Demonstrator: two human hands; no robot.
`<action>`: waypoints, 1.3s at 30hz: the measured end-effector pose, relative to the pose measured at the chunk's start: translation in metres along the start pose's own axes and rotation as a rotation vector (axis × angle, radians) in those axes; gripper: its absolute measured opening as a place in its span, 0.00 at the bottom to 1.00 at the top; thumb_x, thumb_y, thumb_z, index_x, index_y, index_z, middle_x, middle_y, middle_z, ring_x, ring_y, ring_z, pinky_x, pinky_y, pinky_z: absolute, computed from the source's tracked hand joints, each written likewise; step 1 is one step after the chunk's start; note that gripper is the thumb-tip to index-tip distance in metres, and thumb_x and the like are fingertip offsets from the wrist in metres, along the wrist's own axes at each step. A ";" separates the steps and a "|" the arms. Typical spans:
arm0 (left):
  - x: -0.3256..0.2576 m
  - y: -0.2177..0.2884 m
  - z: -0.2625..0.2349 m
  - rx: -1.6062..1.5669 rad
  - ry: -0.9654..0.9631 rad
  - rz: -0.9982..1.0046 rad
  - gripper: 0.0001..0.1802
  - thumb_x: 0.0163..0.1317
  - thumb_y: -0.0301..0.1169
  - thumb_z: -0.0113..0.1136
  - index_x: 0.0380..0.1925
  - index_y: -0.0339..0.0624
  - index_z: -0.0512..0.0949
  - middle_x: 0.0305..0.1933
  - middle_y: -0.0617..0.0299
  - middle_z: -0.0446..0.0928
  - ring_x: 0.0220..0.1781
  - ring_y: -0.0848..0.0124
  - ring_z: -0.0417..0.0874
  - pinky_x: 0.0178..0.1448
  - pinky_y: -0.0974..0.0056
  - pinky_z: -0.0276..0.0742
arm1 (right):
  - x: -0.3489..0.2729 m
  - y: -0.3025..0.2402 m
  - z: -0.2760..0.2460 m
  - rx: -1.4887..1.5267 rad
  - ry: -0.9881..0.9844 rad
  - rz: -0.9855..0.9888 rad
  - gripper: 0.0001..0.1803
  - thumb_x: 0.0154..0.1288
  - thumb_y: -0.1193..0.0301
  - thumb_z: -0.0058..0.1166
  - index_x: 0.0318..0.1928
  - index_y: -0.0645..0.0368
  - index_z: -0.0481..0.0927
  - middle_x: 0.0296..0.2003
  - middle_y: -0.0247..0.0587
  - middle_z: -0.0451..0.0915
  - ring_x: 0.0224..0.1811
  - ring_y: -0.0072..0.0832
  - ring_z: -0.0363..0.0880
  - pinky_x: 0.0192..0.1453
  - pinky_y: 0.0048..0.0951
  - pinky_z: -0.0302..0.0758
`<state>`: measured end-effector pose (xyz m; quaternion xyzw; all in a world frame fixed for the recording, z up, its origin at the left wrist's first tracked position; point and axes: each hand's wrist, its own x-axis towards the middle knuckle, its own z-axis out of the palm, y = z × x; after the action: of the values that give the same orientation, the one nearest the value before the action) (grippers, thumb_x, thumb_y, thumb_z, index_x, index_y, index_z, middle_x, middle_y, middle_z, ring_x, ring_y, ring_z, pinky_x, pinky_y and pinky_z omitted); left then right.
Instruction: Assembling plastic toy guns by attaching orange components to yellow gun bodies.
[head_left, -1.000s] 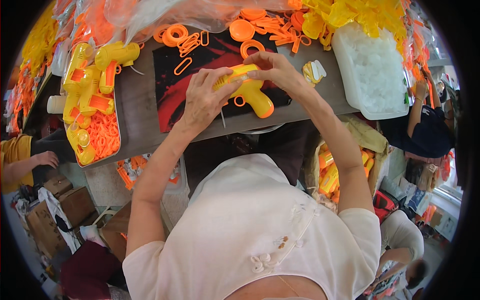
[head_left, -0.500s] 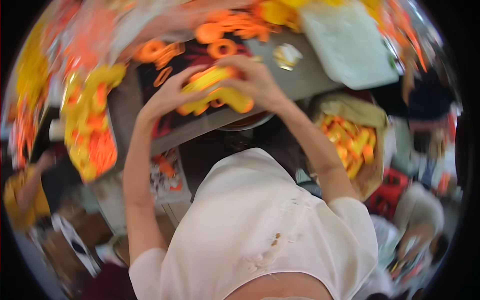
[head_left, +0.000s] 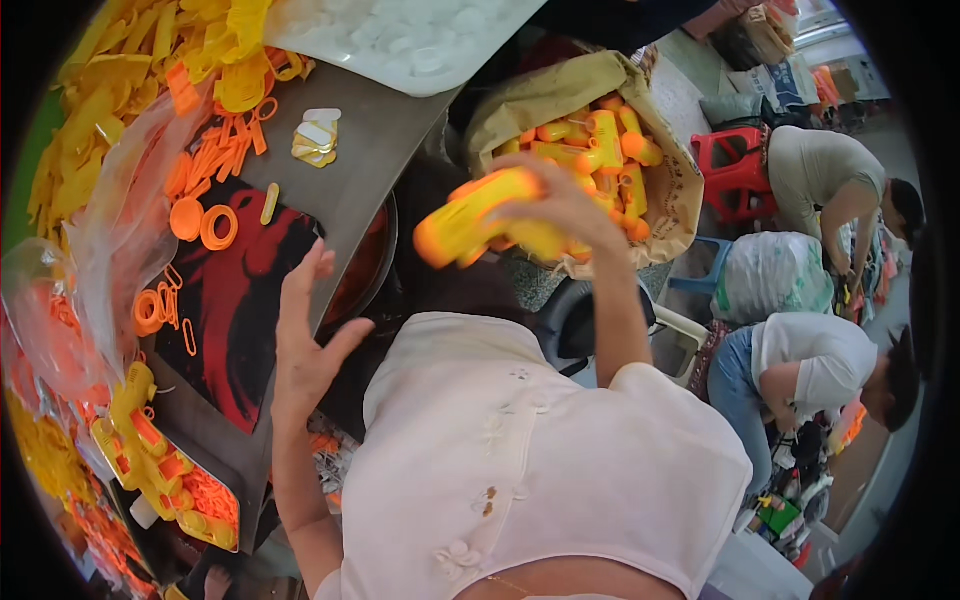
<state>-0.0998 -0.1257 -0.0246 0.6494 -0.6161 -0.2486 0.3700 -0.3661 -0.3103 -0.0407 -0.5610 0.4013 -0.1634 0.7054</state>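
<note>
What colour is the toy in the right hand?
Yellow with an orange tip: the toy held in the right hand, seen in the head view.

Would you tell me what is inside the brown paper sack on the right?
The brown paper sack holds yellow-and-orange plastic toys. The right hand and its yellow toy cover the lower part, so deeper contents stay hidden.
</note>
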 end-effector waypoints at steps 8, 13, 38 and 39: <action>-0.019 -0.009 -0.022 -0.064 0.076 -0.147 0.23 0.55 0.22 0.63 0.54 0.40 0.76 0.56 0.55 0.73 0.58 0.60 0.75 0.62 0.62 0.68 | 0.072 0.110 -0.110 -1.195 0.842 -0.421 0.30 0.63 0.58 0.59 0.61 0.61 0.70 0.49 0.45 0.78 0.52 0.32 0.77 0.58 0.31 0.71; -0.038 -0.017 -0.046 -0.083 0.185 -0.192 0.20 0.57 0.23 0.63 0.52 0.38 0.77 0.53 0.55 0.75 0.53 0.65 0.78 0.58 0.65 0.71 | 0.088 0.016 0.055 -0.344 0.773 -0.837 0.07 0.67 0.78 0.52 0.44 0.66 0.79 0.40 0.38 0.81 0.41 0.24 0.78 0.49 0.24 0.74; -0.108 -0.125 -0.281 1.253 0.008 -0.978 0.33 0.46 0.51 0.71 0.49 0.47 0.73 0.45 0.55 0.78 0.48 0.57 0.80 0.48 0.51 0.74 | 0.127 0.008 0.251 -0.429 -0.400 -0.691 0.07 0.60 0.80 0.57 0.40 0.61 0.81 0.35 0.39 0.80 0.33 0.24 0.75 0.36 0.22 0.70; -0.110 -0.120 -0.282 1.250 0.012 -0.969 0.33 0.46 0.51 0.71 0.49 0.47 0.73 0.45 0.55 0.78 0.48 0.57 0.80 0.48 0.51 0.74 | 0.137 0.001 0.254 -0.489 -0.308 -0.836 0.07 0.60 0.80 0.57 0.40 0.62 0.81 0.34 0.39 0.80 0.33 0.26 0.76 0.37 0.24 0.71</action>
<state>0.1812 0.0280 0.0364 0.9343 -0.2880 0.0138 -0.2098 -0.0904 -0.2355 -0.0814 -0.8398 0.0603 -0.2483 0.4790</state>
